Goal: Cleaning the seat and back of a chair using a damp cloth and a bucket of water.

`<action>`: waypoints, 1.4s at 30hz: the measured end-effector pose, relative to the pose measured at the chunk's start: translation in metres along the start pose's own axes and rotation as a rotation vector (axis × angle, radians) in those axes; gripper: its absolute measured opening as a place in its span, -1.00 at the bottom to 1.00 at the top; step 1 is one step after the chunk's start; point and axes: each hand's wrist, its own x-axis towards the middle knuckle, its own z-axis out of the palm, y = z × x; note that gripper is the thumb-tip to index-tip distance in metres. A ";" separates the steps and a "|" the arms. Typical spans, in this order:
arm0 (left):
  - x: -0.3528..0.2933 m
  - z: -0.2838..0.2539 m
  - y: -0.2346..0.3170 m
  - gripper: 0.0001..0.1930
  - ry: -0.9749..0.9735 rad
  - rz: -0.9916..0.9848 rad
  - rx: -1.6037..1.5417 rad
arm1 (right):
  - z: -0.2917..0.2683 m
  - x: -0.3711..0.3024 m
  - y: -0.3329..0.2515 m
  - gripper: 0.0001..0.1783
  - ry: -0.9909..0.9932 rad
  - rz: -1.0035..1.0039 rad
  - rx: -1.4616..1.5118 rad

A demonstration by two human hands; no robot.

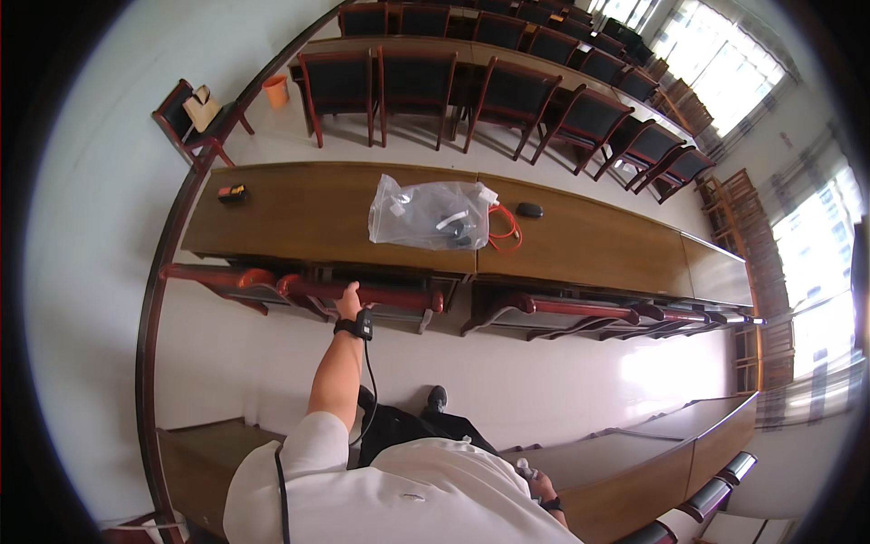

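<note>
Left hand (349,303) on red-brown chair (403,297), finger closure unclear; right hand (545,488), fingers around small pale object (524,468).

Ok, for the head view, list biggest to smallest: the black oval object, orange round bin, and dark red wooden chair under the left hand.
1. Dark red wooden chair
2. Orange round bin
3. Black oval object

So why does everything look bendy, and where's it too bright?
In the head view, the brown table row curves because the lens is fisheye; in that same view, the windows are washed out white, and glare whitens the floor at right.
</note>
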 end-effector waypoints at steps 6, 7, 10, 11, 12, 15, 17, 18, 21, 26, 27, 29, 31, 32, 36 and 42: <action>-0.037 -0.052 -0.005 -0.31 0.067 -0.001 0.145 | -0.045 -0.021 -0.028 -0.46 -0.145 0.026 0.052; -0.044 -0.057 -0.012 -0.33 0.016 -0.036 0.115 | -0.042 -0.006 -0.005 -0.51 -0.164 -0.145 -0.056; -0.037 -0.129 -0.021 -0.33 0.070 -0.046 0.051 | -0.026 0.042 0.015 -0.65 -0.283 -0.451 -0.145; -0.049 -0.118 -0.039 -0.37 0.064 -0.083 0.057 | -0.024 0.027 0.003 -0.55 -0.310 -0.224 -0.076; -0.062 -0.123 -0.047 -0.45 -0.005 -0.106 0.031 | -0.022 0.014 -0.012 -0.44 -0.355 -0.010 -0.021; -0.074 -0.164 -0.061 -0.48 0.018 -0.125 0.013 | -0.007 -0.008 -0.052 -0.49 -0.208 -0.105 -0.082; -0.077 -0.185 -0.070 -0.44 0.059 -0.168 0.012 | 0.000 -0.018 -0.074 -0.50 -0.155 -0.210 -0.289; -0.079 -0.198 -0.077 -0.42 0.128 -0.141 -0.009 | 0.000 -0.038 -0.098 -0.50 -0.138 -0.261 -0.235; -0.098 -0.214 -0.091 -0.21 0.411 -0.117 0.138 | 0.004 -0.084 -0.140 -0.49 -0.093 -0.344 -0.148; -0.118 -0.225 -0.094 -0.26 0.136 -0.297 -0.018 | 0.021 -0.064 -0.113 -0.45 -0.088 -0.249 -0.362; -0.128 -0.220 -0.090 -0.28 0.052 -0.309 -0.098 | 0.022 -0.062 -0.106 -0.44 -0.087 -0.232 -0.387; -0.123 -0.236 -0.090 -0.35 0.046 -0.293 -0.073 | 0.021 -0.056 -0.108 -0.43 -0.105 -0.246 -0.420; -0.105 -0.292 -0.106 -0.45 -0.052 -0.053 0.258 | 0.019 -0.054 -0.121 -0.36 -0.184 -0.257 -0.519; -0.118 -0.278 -0.099 -0.45 -0.073 -0.071 0.269 | 0.015 -0.055 -0.115 -0.36 -0.170 -0.234 -0.506; -0.138 -0.288 -0.077 -0.50 0.008 -0.343 0.074 | 0.010 -0.038 -0.111 -0.34 -0.113 -0.200 -0.667; -0.126 -0.362 -0.095 -0.67 0.021 -0.366 -0.061 | -0.017 -0.009 -0.149 -0.60 -0.235 -0.604 -0.885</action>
